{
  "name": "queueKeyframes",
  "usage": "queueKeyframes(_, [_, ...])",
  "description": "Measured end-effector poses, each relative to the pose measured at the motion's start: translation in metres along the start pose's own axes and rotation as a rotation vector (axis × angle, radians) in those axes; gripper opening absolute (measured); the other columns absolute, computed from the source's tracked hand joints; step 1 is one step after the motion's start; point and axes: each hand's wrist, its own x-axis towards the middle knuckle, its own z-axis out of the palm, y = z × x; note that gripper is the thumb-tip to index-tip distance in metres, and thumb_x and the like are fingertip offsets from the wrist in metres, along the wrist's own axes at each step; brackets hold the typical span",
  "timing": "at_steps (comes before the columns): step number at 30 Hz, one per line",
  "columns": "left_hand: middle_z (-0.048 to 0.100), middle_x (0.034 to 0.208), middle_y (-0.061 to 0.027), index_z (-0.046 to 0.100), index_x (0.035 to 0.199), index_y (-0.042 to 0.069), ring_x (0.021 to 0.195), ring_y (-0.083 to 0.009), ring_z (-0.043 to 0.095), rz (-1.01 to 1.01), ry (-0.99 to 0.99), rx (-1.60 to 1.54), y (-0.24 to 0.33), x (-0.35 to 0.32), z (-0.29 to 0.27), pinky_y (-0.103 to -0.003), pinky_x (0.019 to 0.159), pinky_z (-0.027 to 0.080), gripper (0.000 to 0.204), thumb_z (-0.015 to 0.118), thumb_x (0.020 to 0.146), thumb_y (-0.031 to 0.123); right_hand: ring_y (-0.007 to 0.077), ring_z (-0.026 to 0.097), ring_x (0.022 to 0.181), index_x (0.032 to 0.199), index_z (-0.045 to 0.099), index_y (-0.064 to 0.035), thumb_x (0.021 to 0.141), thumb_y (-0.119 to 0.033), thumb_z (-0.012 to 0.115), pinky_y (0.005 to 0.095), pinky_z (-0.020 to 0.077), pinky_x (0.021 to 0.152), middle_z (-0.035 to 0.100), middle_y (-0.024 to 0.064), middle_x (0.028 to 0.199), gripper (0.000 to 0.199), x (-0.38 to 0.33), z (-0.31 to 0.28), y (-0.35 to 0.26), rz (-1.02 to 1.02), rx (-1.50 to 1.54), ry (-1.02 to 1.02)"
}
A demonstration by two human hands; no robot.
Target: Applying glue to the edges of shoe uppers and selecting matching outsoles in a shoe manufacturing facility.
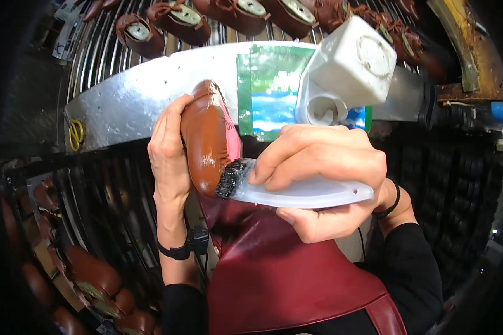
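My left hand is closed around a brown leather shoe upper, gripping it by its left side. A pink underside or lining shows along the shoe's right side. My right hand holds a brush with a translucent whitish handle that has a small hole at its end. The brush's black bristles touch the lower right edge of the shoe, beside the pink part. Some whitish wet-looking matter clings where the bristles meet the handle.
Beyond my hands runs a metal ledge bearing a green and blue plastic sheet and a white square-bottomed container. Several brown shoes sit on a rod rack behind it. More shoes are at lower left. Yellow scissor-like handles hang at the ledge's left end.
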Motion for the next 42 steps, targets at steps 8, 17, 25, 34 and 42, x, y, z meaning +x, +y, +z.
queueKeyframes(8, [0.074, 0.117, -0.0156, 0.063, 0.134, 0.005, 0.109, -0.0330, 0.074, 0.002, -0.215, -0.246, 0.003, 0.060, -0.030, -0.039, 0.093, 0.057, 0.075, 0.090, 0.065, -0.005, 0.0281, 0.075, 0.097, 0.100, 0.072, 0.0067, 0.072, 0.004, 0.071, 0.0390, 0.0598, 0.088, 0.076, 0.0201, 0.107, 0.028, 0.052, -0.033, 0.040, -0.140, -0.011, 0.082])
queueKeyframes(17, [0.068, 0.131, -0.0094, 0.054, 0.153, 0.005, 0.113, -0.0214, 0.070, -0.439, 0.030, -1.008, -0.112, 0.037, 0.020, -0.035, 0.092, 0.066, 0.099, 0.078, 0.062, -0.027, 0.0141, 0.071, 0.092, 0.104, 0.074, 0.0047, 0.087, -0.003, 0.078, 0.0306, 0.0568, 0.082, 0.077, 0.0107, 0.101, 0.018, -0.048, -0.017, 0.081, 0.451, -0.038, 0.501])
queueKeyframes(25, [0.061, 0.144, -0.0263, 0.040, 0.156, -0.010, 0.130, -0.0363, 0.063, -0.393, 0.028, -1.104, -0.033, -0.053, 0.019, -0.046, 0.116, 0.047, 0.098, 0.082, 0.073, 0.020, 0.0083, 0.064, 0.057, 0.104, 0.073, 0.0029, 0.101, -0.018, 0.077, 0.0226, 0.0474, 0.048, 0.070, 0.0027, 0.075, 0.022, -0.129, -0.016, 0.070, 0.501, -0.237, 1.050])
queueKeyframes(34, [0.066, 0.138, -0.0292, 0.056, 0.143, -0.013, 0.128, -0.0376, 0.066, -0.446, -0.119, -1.124, -0.008, -0.091, 0.035, -0.048, 0.116, 0.048, 0.077, 0.082, 0.079, 0.019, 0.0184, 0.068, 0.054, 0.096, 0.071, 0.0052, 0.104, -0.020, 0.071, 0.0290, 0.0522, 0.044, 0.072, 0.0134, 0.075, 0.026, -0.102, -0.023, 0.047, 0.658, 0.616, 1.113])
queueKeyframes(42, [0.068, 0.133, -0.0305, 0.060, 0.139, -0.013, 0.125, -0.0387, 0.068, -0.456, -0.153, -1.299, -0.003, -0.079, 0.034, -0.049, 0.114, 0.050, 0.073, 0.084, 0.079, 0.022, 0.0128, 0.061, 0.048, 0.083, 0.073, 0.0035, 0.093, -0.008, 0.073, 0.0261, 0.0427, 0.041, 0.074, 0.0128, 0.077, 0.015, -0.072, -0.013, 0.035, 0.607, 0.636, 0.861])
